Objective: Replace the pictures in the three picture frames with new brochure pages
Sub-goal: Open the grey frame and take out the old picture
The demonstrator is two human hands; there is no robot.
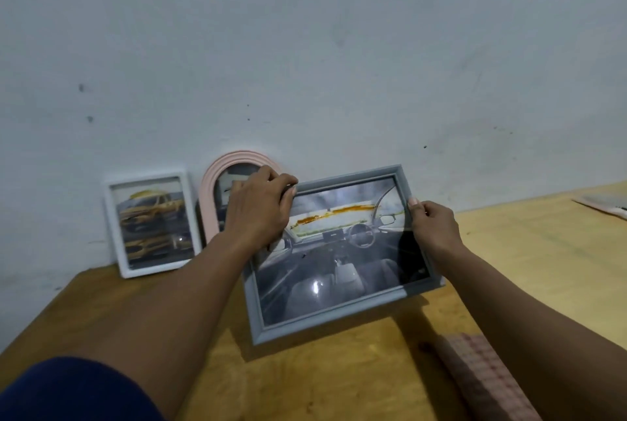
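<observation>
A grey picture frame (pixel 261 322) with a car-interior picture stands tilted on the wooden table (pixel 101 302). My left hand (pixel 258 210) grips its upper left corner, and my right hand (pixel 434 227) pinches its right edge near the top. A white frame (pixel 115 227) holding a yellow-car picture leans on the wall at the left. Beside it stands a pink arched frame (pixel 207 196), partly hidden behind my left hand.
The white wall (pixel 305 47) rises directly behind the frames. Some papers (pixel 604 203) lie at the table's far right edge. A pink checked cloth (pixel 488 383) lies at the near right. The table's left corner sits near the white frame.
</observation>
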